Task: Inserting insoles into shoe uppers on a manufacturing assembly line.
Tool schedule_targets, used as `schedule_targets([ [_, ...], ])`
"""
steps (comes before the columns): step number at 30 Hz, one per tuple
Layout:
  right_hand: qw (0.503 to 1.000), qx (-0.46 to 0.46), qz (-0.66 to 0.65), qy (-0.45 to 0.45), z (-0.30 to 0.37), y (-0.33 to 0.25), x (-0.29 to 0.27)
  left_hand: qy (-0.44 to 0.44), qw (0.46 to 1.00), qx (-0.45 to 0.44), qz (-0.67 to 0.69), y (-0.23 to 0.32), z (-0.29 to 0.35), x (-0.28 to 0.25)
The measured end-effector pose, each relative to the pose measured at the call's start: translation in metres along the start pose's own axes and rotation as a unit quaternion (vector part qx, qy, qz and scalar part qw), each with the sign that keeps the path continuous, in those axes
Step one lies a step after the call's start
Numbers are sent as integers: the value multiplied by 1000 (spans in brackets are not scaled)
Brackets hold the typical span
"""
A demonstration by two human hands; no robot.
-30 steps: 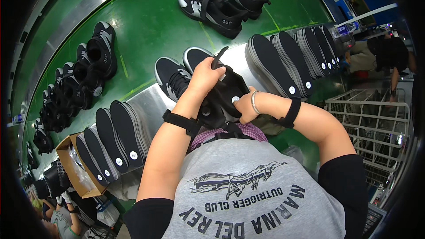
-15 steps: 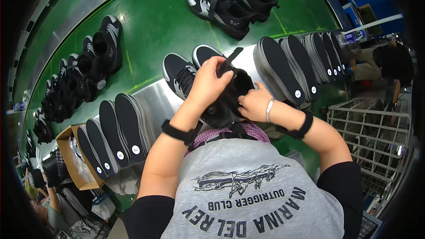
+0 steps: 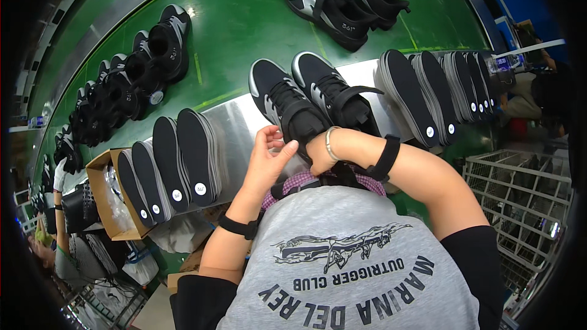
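Note:
Two black sneakers with silver-grey toes stand side by side in front of me, toes pointing away. At the left sneaker [image 3: 278, 88], my right hand [image 3: 324, 150] reaches down at the heel opening, its fingers mostly hidden there. My left hand [image 3: 269, 156] is beside that shoe's near left side, thumb and fingers apart, with nothing held between them. The right sneaker [image 3: 321, 79] is untouched; its strap [image 3: 361, 92] is unfastened, the free end sticking out to the right.
Stacks of black insoles flank the shoes, left [image 3: 194, 156] and right [image 3: 403, 95], on the metal ledge [image 3: 235, 128]. Beyond, the green table [image 3: 232, 24] carries a far pair of sneakers [image 3: 330, 9] and a left row [image 3: 168, 46]. A cardboard box [image 3: 101, 189] and a wire cart [image 3: 513, 201] stand nearby.
My left hand has let go of the right sneaker's strap and moved down to the left sneaker. My right hand has moved left, from the right sneaker to the left one's heel. The view has shifted slightly.

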State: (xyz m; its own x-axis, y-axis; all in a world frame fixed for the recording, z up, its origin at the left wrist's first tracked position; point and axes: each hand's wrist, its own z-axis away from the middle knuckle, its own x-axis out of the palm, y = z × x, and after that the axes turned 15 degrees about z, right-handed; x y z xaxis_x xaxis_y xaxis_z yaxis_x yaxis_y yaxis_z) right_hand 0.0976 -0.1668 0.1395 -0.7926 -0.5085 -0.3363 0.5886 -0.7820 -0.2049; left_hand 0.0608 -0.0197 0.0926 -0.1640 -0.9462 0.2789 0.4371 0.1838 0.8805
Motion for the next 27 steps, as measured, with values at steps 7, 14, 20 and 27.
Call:
schedule_targets([
  [7,955,26,-99,278,18,7,55,30,846,360,-392,16,-10,24],
  [14,832,165,-232,476,69,41,88,-30,800,440,-408,22,-48,31],
  [20,894,164,-232,347,37,48,87,-18,969,157,-188,61,-74,21],
  [27,946,194,-184,181,20,39,39,-33,998,-40,-45,69,-75,22],
])
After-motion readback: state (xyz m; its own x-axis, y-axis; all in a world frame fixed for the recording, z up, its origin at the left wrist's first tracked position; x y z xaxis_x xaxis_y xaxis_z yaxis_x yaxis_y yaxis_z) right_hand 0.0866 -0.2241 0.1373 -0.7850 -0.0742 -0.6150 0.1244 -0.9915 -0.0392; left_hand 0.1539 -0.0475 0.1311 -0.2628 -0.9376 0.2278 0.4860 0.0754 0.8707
